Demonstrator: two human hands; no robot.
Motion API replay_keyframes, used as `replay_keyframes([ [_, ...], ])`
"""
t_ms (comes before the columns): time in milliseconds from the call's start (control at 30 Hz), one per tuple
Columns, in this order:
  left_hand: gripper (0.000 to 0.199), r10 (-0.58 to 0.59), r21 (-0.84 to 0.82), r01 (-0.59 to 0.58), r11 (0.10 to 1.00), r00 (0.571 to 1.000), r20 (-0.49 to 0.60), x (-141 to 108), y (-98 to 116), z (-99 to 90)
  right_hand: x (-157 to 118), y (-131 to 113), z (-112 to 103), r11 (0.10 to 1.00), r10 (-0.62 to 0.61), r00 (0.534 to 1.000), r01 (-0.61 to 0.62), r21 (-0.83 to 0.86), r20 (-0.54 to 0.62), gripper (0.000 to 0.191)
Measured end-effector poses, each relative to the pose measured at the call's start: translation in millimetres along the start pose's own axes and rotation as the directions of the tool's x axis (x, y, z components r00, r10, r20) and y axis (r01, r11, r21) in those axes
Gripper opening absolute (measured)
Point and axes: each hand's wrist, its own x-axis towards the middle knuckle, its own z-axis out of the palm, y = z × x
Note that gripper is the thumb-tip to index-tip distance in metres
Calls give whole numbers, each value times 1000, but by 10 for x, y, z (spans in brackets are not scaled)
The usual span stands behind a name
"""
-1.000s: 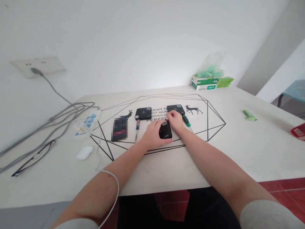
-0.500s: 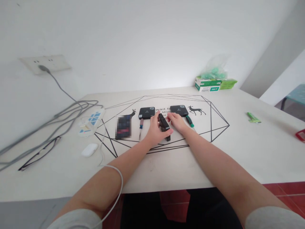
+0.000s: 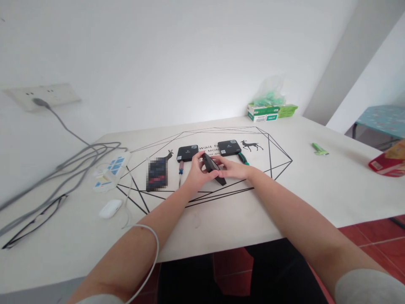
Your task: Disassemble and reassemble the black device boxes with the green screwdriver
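Tilted up on its edge, a flat black box like a small set-top box is held over the table. My left hand grips its left side, fingers at the far end and thumb on the near part. From the other side my right hand is closed on it, its thumb close to the left thumb. Behind lie two similar black boxes, a left one and a right one, both with stickers. A screwdriver with a red and blue handle and one with a green and black handle lie beside my hands.
Left are a blurred dark rectangular item, a white earbud case, a power strip, grey cables and glasses. A white cable crosses my left forearm. Boxes, a green wrapper and a red packet stand right.
My right hand has moved from beside the black box onto it, and the box has turned in my hands. The view has swung slightly right.
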Motion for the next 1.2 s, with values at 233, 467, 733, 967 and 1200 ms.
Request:
replay_keyframes([
  [233, 119, 3, 111, -8, 994, 999, 48, 3, -20, -79, -15, -166, 6, 999, 52, 996, -53, 4, 77, 145],
  [467, 130, -2, 255, -28, 966, 993, 116, -10, 51, -142, -28, -190, -17, 999, 37, 993, -34, -31, 109, 143],
  [733, 146, -208, 585, 33, 810, 950, 234, -49, 330, -280, -16, -264, 3, 971, -14, 996, 34, -238, 83, 141],
  [967, 132, -191, 767, -75, 638, 949, 251, -49, 392, -281, -59, -348, -3, 911, 75, 994, -38, -410, 75, 137],
  [1200, 99, -185, 829, -222, 513, 915, 359, -71, 340, -304, -60, -355, 66, 810, 114, 989, -38, -585, 93, 132],
])
